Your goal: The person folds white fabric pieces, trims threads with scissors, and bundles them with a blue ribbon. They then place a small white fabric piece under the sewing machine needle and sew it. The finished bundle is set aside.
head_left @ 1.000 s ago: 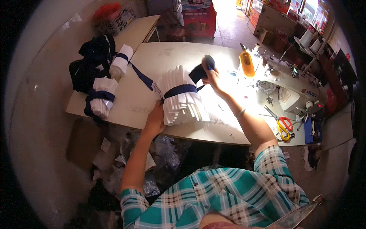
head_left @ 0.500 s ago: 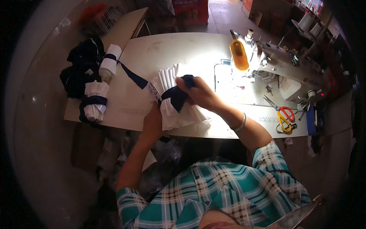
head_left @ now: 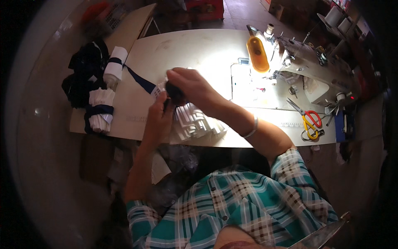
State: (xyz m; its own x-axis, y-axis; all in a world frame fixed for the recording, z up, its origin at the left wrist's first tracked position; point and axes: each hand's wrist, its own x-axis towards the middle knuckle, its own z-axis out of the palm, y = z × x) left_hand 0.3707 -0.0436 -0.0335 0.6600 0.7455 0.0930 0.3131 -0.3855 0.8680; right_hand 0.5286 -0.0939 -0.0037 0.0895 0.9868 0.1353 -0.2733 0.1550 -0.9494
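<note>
In the head view, a bundle of pleated white cloth [head_left: 198, 123] lies on the pale table [head_left: 137, 54]. My right hand [head_left: 191, 86] is curled over the bundle, gripping dark navy band [head_left: 176, 93]. My left hand [head_left: 159, 114] is beside it on the left, fingertips closed on the band at the bundle's end, partly hidden by the right hand. A navy strap [head_left: 140, 79] runs from a white roll [head_left: 115, 66] toward a printed label by my hands. Another banded white bundle [head_left: 101, 120] and a dark cloth pile [head_left: 85, 74] lie at the left.
A sewing machine [head_left: 304, 66] with a yellow oval object [head_left: 258, 54] and bright lamp light stands right. Red-and-yellow scissors [head_left: 311, 124] and a blue box [head_left: 343, 126] lie at the near right. A side table [head_left: 141, 16] with a basket [head_left: 105, 18] and thread cones [head_left: 333, 16] are behind.
My right hand has swept leftward across the bundle, carrying the navy band to its left end. My left hand has risen to meet it. The bundle's top is now mostly covered.
</note>
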